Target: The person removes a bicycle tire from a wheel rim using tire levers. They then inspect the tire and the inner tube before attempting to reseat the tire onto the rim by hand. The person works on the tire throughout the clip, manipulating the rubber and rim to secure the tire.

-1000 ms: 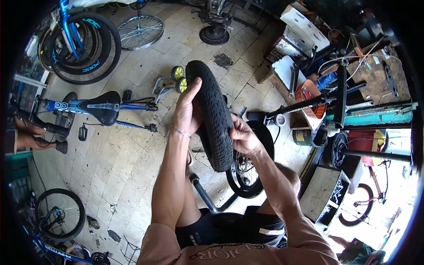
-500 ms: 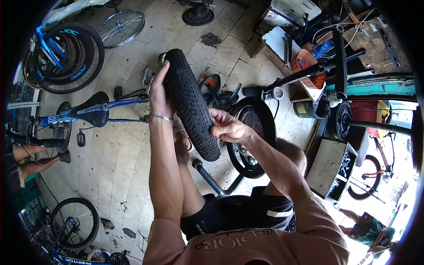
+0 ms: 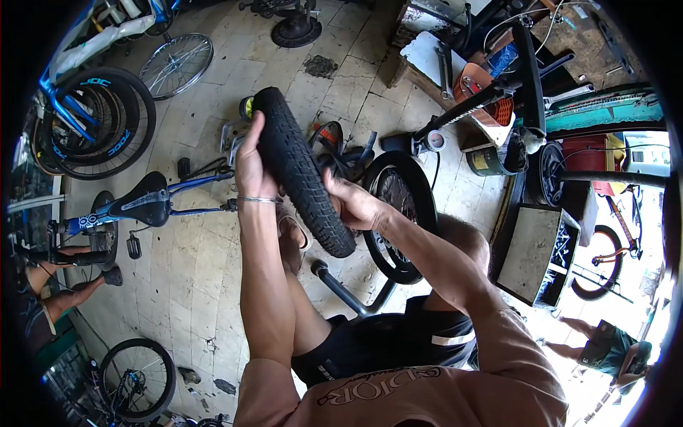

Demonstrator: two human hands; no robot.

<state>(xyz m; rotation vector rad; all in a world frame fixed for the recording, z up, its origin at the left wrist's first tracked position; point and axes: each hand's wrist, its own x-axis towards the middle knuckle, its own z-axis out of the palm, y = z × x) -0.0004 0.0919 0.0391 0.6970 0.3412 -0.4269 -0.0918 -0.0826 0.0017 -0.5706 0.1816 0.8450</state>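
Note:
A black knobby bicycle tyre [image 3: 302, 174] is held up in front of me, tread toward me and slanting from upper left to lower right. My left hand [image 3: 255, 167] grips its upper left side, thumb along the edge and the other fingers mostly hidden behind it. My right hand [image 3: 353, 203] holds the lower right side, thumb up against the tyre, fingertips out of sight. Just right of it, a spoked wheel [image 3: 429, 196] with a black rim stands by my right knee. A small yellow-green thing [image 3: 247, 108] shows behind the tyre's upper end.
A floor pump [image 3: 455, 117] with a round gauge [image 3: 435, 142] stands beyond the wheel. A blue bicycle [image 3: 135, 203] lies left, with tyres [image 3: 146, 135] stacked farther off. Orange baskets [image 3: 475, 82] and a wrench [image 3: 445, 70] sit on a stand. Another person [image 3: 78, 285] is at far left.
The tyre has tilted a little more, its upper end shifting left and down. My right thumb has moved from pressing on the tread to the tyre's side. The whole view has shifted slightly.

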